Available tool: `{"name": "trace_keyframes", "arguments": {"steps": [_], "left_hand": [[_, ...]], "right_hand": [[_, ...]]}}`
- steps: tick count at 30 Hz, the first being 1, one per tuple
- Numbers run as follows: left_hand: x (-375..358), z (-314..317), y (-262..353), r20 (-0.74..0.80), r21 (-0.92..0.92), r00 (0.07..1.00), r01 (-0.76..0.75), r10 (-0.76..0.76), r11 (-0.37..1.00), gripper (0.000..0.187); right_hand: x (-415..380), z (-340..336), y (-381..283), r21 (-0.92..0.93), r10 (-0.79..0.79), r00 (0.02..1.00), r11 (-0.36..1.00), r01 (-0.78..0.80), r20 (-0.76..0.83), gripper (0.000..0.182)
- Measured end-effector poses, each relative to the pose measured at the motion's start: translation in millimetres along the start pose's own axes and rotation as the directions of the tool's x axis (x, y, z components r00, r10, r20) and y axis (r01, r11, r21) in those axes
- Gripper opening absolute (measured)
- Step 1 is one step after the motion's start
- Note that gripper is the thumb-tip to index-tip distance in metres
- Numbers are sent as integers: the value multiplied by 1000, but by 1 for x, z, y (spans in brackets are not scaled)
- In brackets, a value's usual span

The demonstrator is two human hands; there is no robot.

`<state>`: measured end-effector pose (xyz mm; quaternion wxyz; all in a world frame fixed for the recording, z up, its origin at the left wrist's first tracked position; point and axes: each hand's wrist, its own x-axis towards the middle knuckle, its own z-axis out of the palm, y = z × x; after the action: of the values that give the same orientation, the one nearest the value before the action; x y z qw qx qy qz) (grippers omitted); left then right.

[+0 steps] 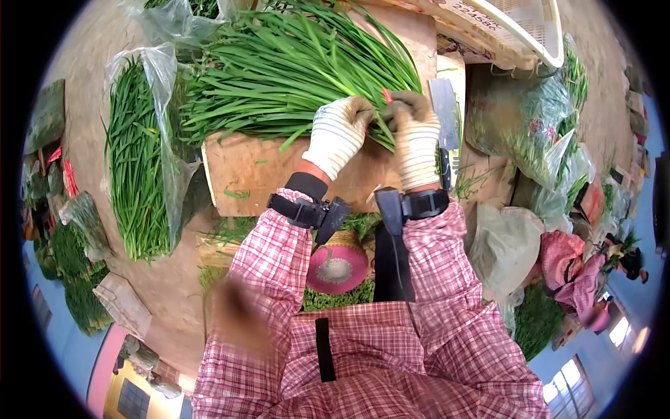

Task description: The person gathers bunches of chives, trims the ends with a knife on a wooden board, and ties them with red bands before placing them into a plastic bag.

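A large heap of garlic chives [279,77] lies across a wooden board [258,174], with its cut ends toward the right. My left hand [340,133], in a white striped glove with a dirty fingertip area, is closed at the stalk ends; its fingertips pinch some chives. My right hand [417,136], in a similar glove, is closed beside it, slightly smeared by motion. A small red strip [387,96] sticks out at its fingertips. Right of that hand, a cleaver [444,108] with a dark handle lies on a pale strip of board.
A plastic-wrapped bundle of chives [139,167] is at the left. A white plastic crate [516,31] stands at the upper right, above bagged greens [523,119]. A pink round object [338,269] is below the board, near an empty-looking clear bag [506,241].
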<state>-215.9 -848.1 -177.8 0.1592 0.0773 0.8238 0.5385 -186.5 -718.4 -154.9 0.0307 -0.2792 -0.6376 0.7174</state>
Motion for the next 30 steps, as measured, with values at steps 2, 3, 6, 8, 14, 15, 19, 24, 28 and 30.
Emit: {"name": "trace_keyframes", "arguments": {"steps": [2, 3, 6, 8, 14, 15, 19, 24, 28, 30], "left_hand": [[0, -2, 4, 65, -170, 993, 110, -101, 979, 8], [2, -1, 2, 62, -170, 993, 111, -102, 979, 8], [5, -4, 3, 105, -149, 987, 139, -124, 979, 9], [-1, -6, 0, 152, -71, 977, 159, -147, 985, 8], [-12, -20, 2, 356, 80, 925, 115, -136, 990, 12], [-9, -19, 0, 395, 150, 904, 113, -165, 982, 11], [4, -13, -6, 407, 109, 872, 250, -273, 962, 10], [17, -1, -5, 382, 335, 882, 148, -277, 931, 14], [22, 4, -2, 411, 326, 871, 135, -269, 936, 13], [27, 5, -1, 444, 346, 857, 107, -263, 932, 12]], "right_hand": [[-6, -4, -5, -129, -100, 993, 986, 108, 67, 15], [-8, -3, 0, -201, -210, 967, 950, 237, 144, 17], [-12, -14, 20, -445, -355, 844, 729, 519, 403, 23], [-16, -20, 29, -468, -342, 816, 688, 555, 465, 21], [-50, -21, 38, -469, -405, 720, 561, 682, 563, 17], [-54, -20, 41, -498, -425, 712, 515, 698, 558, 17], [-54, -14, 39, -550, -379, 704, 445, 707, 600, 20], [-51, -11, 38, -596, -207, 655, 284, 751, 726, 20], [-48, -1, 37, -634, -168, 651, 147, 759, 741, 23], [-50, -1, 36, -641, -163, 654, 126, 757, 739, 23]]}}
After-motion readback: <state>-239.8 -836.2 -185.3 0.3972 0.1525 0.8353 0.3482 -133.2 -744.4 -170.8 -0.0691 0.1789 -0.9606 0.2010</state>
